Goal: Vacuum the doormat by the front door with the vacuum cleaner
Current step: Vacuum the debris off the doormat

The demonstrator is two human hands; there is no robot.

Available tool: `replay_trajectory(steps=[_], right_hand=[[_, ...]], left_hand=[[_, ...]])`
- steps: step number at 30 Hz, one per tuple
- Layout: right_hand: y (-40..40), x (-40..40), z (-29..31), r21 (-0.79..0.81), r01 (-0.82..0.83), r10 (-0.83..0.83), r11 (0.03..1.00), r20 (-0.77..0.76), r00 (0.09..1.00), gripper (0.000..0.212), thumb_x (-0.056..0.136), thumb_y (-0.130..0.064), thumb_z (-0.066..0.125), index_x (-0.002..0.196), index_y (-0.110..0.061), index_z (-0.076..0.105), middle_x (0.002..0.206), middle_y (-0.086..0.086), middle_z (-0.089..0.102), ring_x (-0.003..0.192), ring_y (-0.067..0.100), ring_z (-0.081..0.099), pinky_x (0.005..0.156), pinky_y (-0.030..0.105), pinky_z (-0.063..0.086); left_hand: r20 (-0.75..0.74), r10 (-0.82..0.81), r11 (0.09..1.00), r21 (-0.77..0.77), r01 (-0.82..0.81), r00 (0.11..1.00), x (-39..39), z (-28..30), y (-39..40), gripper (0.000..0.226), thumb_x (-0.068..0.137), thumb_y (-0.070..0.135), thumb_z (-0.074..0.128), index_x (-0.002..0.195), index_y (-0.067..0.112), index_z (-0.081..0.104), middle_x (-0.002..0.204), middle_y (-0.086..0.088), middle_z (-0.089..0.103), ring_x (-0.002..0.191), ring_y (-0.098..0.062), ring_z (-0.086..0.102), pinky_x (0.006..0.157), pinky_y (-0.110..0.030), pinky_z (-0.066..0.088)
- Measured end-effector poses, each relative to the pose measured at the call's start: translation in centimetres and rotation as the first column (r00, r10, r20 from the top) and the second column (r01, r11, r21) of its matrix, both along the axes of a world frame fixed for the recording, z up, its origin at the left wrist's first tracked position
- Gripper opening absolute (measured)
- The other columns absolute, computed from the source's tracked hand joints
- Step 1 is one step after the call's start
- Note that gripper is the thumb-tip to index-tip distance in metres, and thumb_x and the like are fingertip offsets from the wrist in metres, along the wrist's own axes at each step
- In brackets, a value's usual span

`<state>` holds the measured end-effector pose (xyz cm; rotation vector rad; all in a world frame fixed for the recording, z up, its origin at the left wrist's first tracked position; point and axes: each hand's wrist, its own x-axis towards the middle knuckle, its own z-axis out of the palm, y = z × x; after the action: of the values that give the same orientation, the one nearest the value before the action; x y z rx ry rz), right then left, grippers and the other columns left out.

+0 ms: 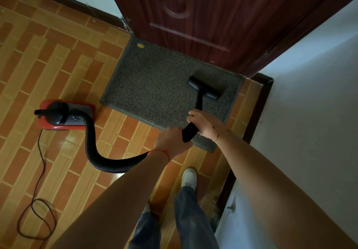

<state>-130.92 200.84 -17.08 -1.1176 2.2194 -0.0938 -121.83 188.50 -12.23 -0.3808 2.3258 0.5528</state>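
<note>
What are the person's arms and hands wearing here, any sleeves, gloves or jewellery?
No sleeves or gloves show: both forearms are bare right up to the frame edge. The left hand has a thin red string bracelet round its wrist. The right hand has a fine gold chain bracelet with a small bead at its wrist. No rings or watch can be made out.

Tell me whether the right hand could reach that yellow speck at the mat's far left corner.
Probably not as things stand. The right hand grips the wand at the doormat's near edge, and the yellow speck lies across the mat by the door.
</note>
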Motion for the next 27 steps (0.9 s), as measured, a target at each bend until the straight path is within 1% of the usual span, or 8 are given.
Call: replay_trajectory(steps=[3,9,11,13,16,20,24,27], right_hand=[[0.3,-2.7,-0.9,-0.006,-0.051,0.051,0.999,-0.004,0.999,0.029,0.083,0.004,0.062,0.109,-0.009,0.058,0.122,0.005,0.054,0.117,0.02,0.053,0.092,0.034,0.051],[1.1,-6.7,-1.7,0.002,-0.073,0.073,0.997,0.028,0.997,0.028,0.079,0.008,0.062,0.099,-0.011,0.059,0.111,0.004,0.059,0.11,0.02,0.057,0.091,0.035,0.051],[1.3,-7.3,-1.7,0.004,-0.067,0.067,0.998,0.029,0.997,0.027,0.079,0.008,0.062,0.098,-0.011,0.059,0.109,0.004,0.059,0.105,0.02,0.059,0.085,0.031,0.051],[1.0,-7.5,-1.4,0.024,-0.067,0.067,0.997,0.006,0.998,0.027,0.079,0.007,0.063,0.098,-0.011,0.058,0.109,0.003,0.059,0.102,0.02,0.06,0.073,0.026,0.046],[0.1,-7.3,-0.9,0.04,-0.078,0.078,0.996,-0.004,0.997,0.025,0.082,0.006,0.061,0.099,-0.012,0.057,0.11,0.003,0.058,0.101,0.02,0.061,0.067,0.026,0.039],[-1.5,-5.5,0.1,0.014,-0.091,0.091,0.996,-0.023,0.996,0.025,0.084,0.006,0.058,0.101,-0.012,0.058,0.112,0.003,0.058,0.105,0.019,0.058,0.069,0.024,0.036],[-3.3,-2.2,0.3,-0.005,-0.096,0.096,0.995,-0.009,0.995,0.021,0.087,0.005,0.054,0.099,-0.011,0.057,0.109,0.004,0.058,0.103,0.021,0.058,0.068,0.026,0.037],[-4.9,0.6,0.1,-0.01,-0.117,0.117,0.993,0.013,0.993,0.021,0.086,0.006,0.054,0.098,-0.011,0.057,0.108,0.006,0.059,0.103,0.023,0.059,0.07,0.031,0.045]], left_hand=[[0.007,0.048,0.998,0.045,-0.048,0.999,-2.2,-0.8,0.4,0.015,0.082,0.034,0.058,0.082,0.019,0.056,0.067,0.004,0.054,0.058,-0.015,0.055,0.043,-0.023,0.033],[0.018,0.085,0.992,0.094,-0.086,0.996,-5.5,-1.9,1.4,0.018,0.081,0.035,0.059,0.086,0.018,0.06,0.07,0.001,0.059,0.06,-0.016,0.059,0.045,-0.023,0.036],[0.013,0.084,0.992,0.09,-0.085,0.996,-6.0,-2.2,1.6,0.019,0.081,0.036,0.058,0.088,0.019,0.061,0.07,0.001,0.06,0.061,-0.016,0.06,0.046,-0.023,0.037],[0.009,0.105,0.991,0.088,-0.105,0.994,-6.1,-2.4,1.5,0.02,0.081,0.036,0.059,0.089,0.019,0.061,0.071,0.001,0.06,0.062,-0.015,0.06,0.047,-0.023,0.039],[0.01,0.123,0.988,0.092,-0.123,0.992,-5.8,-2.2,1.0,0.02,0.08,0.037,0.06,0.088,0.019,0.062,0.072,0.0,0.062,0.063,-0.016,0.062,0.047,-0.024,0.041],[-0.009,0.125,0.99,0.069,-0.124,0.992,-4.1,-1.4,-0.4,0.018,0.082,0.036,0.057,0.085,0.019,0.06,0.066,0.002,0.058,0.057,-0.014,0.057,0.044,-0.022,0.036],[0.007,0.112,0.993,0.038,-0.113,0.994,-0.9,-0.5,-2.1,0.018,0.081,0.036,0.055,0.082,0.018,0.059,0.068,0.001,0.059,0.06,-0.017,0.061,0.046,-0.024,0.039],[0.038,0.106,0.994,0.003,-0.106,0.994,1.9,0.3,-3.5,0.018,0.082,0.037,0.056,0.085,0.019,0.058,0.071,0.0,0.059,0.06,-0.017,0.057,0.046,-0.025,0.04]])
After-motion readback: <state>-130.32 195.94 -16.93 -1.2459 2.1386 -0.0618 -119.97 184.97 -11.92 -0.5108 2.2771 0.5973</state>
